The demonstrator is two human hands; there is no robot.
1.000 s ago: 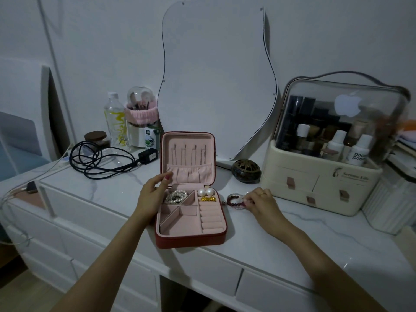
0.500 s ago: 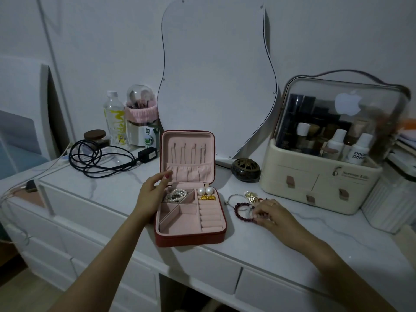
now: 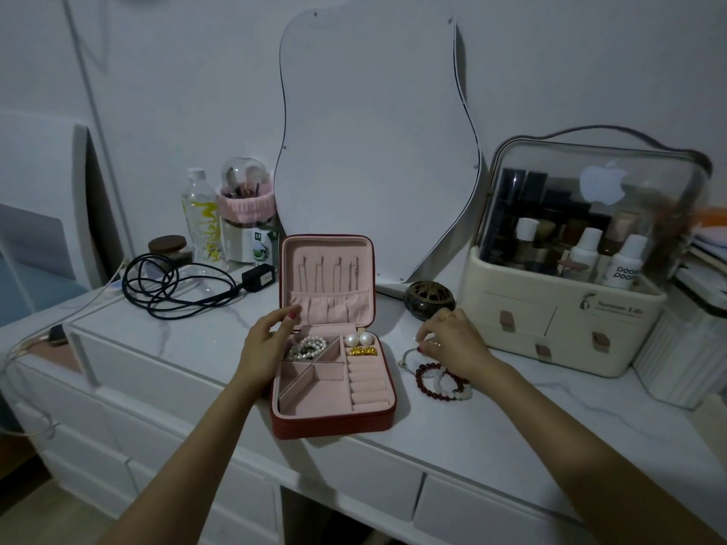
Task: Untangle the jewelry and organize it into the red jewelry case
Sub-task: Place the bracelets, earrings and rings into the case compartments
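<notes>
The red jewelry case (image 3: 334, 420) lies open on the white marble-look tabletop (image 3: 511, 434), pink inside. A pearl bracelet (image 3: 307, 346) sits in its back-left compartment. Two pearl earrings (image 3: 358, 340) and small gold pieces (image 3: 364, 351) sit at the back right. My left hand (image 3: 263, 348) grips the case's left wall near the hinge. To the right of the case, my right hand (image 3: 456, 342) pinches a thin silver chain (image 3: 407, 357) on the table. A dark red bead bracelet (image 3: 423, 381) and a white bead bracelet (image 3: 452, 391) lie overlapped just in front of that hand.
A cream cosmetics organiser (image 3: 550, 332) stands at the right, close behind my right hand. A dark round burner (image 3: 429, 298) sits beside it. A mirror (image 3: 373, 151) leans on the wall. A black coiled cable (image 3: 177, 289), a bottle (image 3: 198, 222) and a brush holder (image 3: 246, 214) are at the back left.
My right hand dragged the bead bracelets toward me, then moved back to the silver chain, leaving the beads uncovered on the table. My left hand stayed at the case.
</notes>
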